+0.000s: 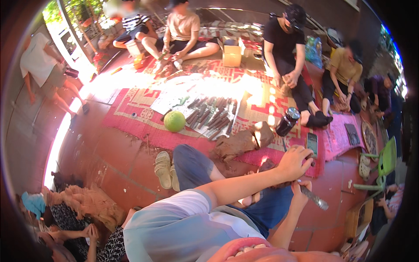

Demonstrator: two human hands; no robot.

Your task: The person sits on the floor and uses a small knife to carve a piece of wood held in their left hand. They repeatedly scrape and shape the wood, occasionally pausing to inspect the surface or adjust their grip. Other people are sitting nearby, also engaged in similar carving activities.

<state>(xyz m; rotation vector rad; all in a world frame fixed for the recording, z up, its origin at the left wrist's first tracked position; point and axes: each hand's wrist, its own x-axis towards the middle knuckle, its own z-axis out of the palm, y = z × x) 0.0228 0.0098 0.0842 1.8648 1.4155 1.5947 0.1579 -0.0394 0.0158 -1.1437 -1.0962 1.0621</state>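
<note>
My left hand (293, 166) reaches across from the left with its fingers curled round a dark brown piece (311, 162), of which only an end shows. Just below it, my right hand (300, 195) grips a flat, greyish metal tool (317, 200) that looks like a knife. Its blade points to the lower right, apart from the brown piece. Both hands are over my lap. A brown lump (235, 146), like clay in a wrapper, lies on the mat beyond my knees. Farther off, several dark brown sticks (209, 115) are spread on pale sheets.
A red patterned mat (131, 111) covers the tiled floor (115, 159). On it are a green round fruit (174, 121), a dark flask (288, 121) and a phone (312, 143). Sandals (163, 170) lie left, a green chair (386, 160) stands right. Several people sit around.
</note>
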